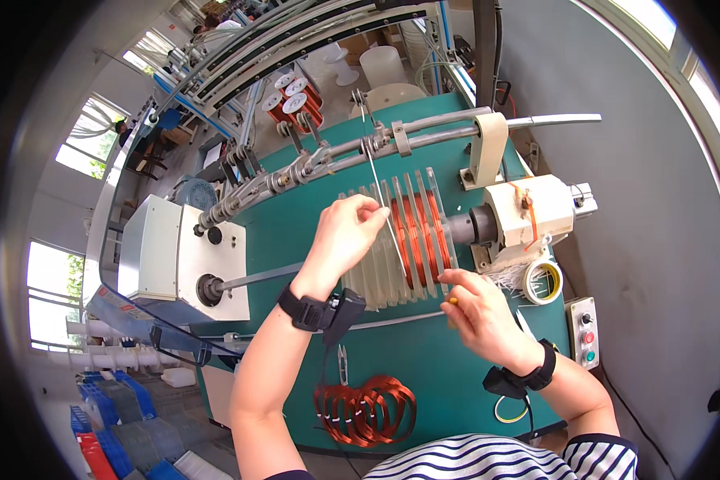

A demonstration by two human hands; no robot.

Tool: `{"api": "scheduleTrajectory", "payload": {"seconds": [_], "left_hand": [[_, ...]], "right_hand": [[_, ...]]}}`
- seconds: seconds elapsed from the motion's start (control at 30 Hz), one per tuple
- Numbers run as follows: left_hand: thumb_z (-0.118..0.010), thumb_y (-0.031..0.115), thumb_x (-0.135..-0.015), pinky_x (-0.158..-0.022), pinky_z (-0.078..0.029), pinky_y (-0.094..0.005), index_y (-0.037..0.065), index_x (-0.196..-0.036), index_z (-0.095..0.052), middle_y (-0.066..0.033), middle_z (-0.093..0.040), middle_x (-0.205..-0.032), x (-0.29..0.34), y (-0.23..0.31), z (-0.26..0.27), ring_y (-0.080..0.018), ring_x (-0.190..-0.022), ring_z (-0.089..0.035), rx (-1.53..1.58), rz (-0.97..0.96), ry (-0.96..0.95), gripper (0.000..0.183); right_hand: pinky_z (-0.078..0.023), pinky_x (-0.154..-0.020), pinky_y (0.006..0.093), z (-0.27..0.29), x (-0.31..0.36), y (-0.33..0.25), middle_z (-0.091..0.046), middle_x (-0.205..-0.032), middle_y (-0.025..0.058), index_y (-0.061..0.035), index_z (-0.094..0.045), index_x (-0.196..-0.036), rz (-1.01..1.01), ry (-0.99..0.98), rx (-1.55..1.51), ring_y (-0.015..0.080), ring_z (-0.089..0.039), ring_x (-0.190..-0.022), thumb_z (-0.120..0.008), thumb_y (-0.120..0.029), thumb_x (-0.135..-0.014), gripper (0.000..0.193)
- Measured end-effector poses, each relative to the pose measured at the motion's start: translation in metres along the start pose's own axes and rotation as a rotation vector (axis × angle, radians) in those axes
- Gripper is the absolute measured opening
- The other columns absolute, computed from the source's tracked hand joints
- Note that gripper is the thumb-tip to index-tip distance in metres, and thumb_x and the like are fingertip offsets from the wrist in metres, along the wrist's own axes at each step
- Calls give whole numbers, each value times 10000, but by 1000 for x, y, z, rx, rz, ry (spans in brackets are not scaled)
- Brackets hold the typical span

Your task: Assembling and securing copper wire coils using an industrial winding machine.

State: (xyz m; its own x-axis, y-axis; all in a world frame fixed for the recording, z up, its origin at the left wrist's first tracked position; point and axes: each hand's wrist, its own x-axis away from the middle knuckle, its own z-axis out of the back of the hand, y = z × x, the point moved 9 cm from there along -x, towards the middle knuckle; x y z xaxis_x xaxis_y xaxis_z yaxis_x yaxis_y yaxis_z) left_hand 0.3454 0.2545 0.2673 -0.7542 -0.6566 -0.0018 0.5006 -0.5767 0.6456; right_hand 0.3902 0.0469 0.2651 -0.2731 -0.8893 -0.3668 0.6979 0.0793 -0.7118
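Observation:
A coil winding former [368,272] with several pale, translucent discs sits on a shaft. Copper wire [420,236] fills the grooves at its right end. My left hand [348,232] is over the former's upper side, thumb and fingertips pinched on a pale strand [375,176] that runs down from the guide pulley [367,146] to the discs. At the right lower edge of the former is my right hand [488,316]. Its thumb and forefinger touch the wire there, and a small yellow object [454,301] shows in its curled fingers; its kind is unclear.
Finished copper coils [364,412] and small snips [342,364] lie on the green table. A tape roll [542,282] and a button box [584,332] are at right. Guide rods [328,164] cross behind the former; the winder housing [184,256] stands left. Wire spools [296,100] are beyond.

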Motion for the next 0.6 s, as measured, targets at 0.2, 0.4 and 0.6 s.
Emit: {"api": "scheduleTrajectory", "payload": {"seconds": [0.2,0.4,0.6], "left_hand": [[-693,249,-795,-548,-442,-289,-9,-781,-657,-56,-614,-606,-81,7,41,-115,-565,-558,-89,66,282,261],[-658,222,-828,-460,-400,-262,43,-739,-632,3,-547,-614,-146,-30,-2,-98,-535,-509,78,350,-399,201],[-629,248,-863,-531,-459,-274,33,-801,-634,1,-570,-668,-201,-57,17,-114,-614,-562,38,286,-169,223]], "right_hand": [[-444,-821,389,-5,2,9,-575,-1072,131,-22,-527,-791,69,-24,-7,298,-560,-1049,-670,-49,-745,153],[-455,-819,380,-4,4,21,-588,-1059,136,-28,-558,-783,83,-70,-82,290,-579,-1048,-703,-56,-702,168],[-461,-789,367,-9,2,14,-582,-1072,121,-36,-554,-767,153,-125,-52,267,-569,-1058,-726,-82,-662,207]]}}
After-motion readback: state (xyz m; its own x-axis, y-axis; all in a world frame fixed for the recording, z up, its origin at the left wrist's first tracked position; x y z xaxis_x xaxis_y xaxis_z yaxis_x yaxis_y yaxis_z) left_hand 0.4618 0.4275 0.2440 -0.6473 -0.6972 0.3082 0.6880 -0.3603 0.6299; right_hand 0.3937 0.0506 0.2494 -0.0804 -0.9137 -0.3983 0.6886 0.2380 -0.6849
